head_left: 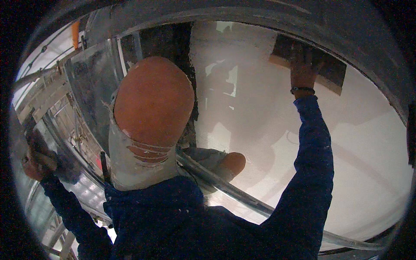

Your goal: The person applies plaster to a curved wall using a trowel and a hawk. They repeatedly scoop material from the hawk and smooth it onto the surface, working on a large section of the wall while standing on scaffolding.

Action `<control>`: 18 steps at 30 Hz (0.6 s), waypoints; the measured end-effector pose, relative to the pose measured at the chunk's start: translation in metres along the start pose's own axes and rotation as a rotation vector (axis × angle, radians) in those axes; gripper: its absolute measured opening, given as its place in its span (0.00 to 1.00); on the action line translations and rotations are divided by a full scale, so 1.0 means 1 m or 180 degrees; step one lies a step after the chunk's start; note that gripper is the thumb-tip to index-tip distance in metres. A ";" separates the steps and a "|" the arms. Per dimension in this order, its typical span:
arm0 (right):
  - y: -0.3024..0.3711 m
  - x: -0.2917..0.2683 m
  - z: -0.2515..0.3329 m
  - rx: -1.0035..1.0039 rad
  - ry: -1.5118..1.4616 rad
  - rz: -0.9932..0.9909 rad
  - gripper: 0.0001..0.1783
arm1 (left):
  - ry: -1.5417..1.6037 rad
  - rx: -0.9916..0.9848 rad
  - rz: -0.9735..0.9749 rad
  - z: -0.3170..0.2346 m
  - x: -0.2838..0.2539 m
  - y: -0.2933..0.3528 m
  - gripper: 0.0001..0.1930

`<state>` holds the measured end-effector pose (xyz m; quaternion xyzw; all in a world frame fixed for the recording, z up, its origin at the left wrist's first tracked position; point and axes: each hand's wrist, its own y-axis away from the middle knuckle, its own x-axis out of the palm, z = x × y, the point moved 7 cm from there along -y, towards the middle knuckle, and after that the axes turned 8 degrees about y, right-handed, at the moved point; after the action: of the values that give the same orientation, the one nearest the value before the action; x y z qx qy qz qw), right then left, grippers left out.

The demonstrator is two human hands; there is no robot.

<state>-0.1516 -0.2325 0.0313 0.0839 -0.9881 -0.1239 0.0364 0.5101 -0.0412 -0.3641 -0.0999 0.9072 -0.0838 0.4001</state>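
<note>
My right hand is raised at the upper right, its fingers on a wide plastering blade, a dark flat plate with a pale lower edge. The blade lies against a large off-white plastered surface, partly lit and partly in shadow. Over at the far left my left hand is closed round something dark and grey, too dim and blurred to name. Both arms are in dark blue sleeves, and a dark band circles my right wrist.
My bent knee in torn pale trousers rises in the middle; the other knee is lower right of it. A metal pole runs diagonally below. Scaffold-like bars and boards fill the left side. A dark curved edge arches overhead.
</note>
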 end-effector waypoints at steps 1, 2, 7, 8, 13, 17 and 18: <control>-0.001 0.006 -0.004 -0.0004 -0.0110 -0.0044 0.29 | 0.0025 0.0006 0.0016 0.001 0.002 0.000 0.16; -0.001 0.012 -0.007 -0.0005 -0.0219 -0.0087 0.29 | 0.0045 0.0008 0.0029 0.001 0.005 0.000 0.16; -0.005 0.028 -0.003 -0.0002 -0.0700 -0.0333 0.28 | 0.0122 0.0058 0.0088 -0.001 0.005 -0.004 0.17; -0.002 0.031 -0.007 0.0087 -0.1067 -0.0357 0.28 | 0.0138 0.0069 0.0092 0.001 0.006 -0.005 0.17; 0.067 0.006 0.016 -0.0326 -0.0382 0.0183 0.24 | 0.0213 0.0082 0.0104 -0.004 0.003 -0.002 0.17; 0.116 -0.006 0.038 -0.0521 -0.0167 0.1089 0.27 | 0.0324 0.0097 0.0084 -0.004 0.003 -0.002 0.18; 0.110 -0.016 0.043 -0.0504 -0.0295 0.0893 0.27 | 0.0326 0.0117 0.0091 -0.006 0.001 -0.003 0.18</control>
<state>-0.1571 -0.1147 0.0162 -0.0638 -0.9779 -0.1987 0.0142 0.5051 -0.0435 -0.3600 -0.0752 0.9261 -0.0998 0.3560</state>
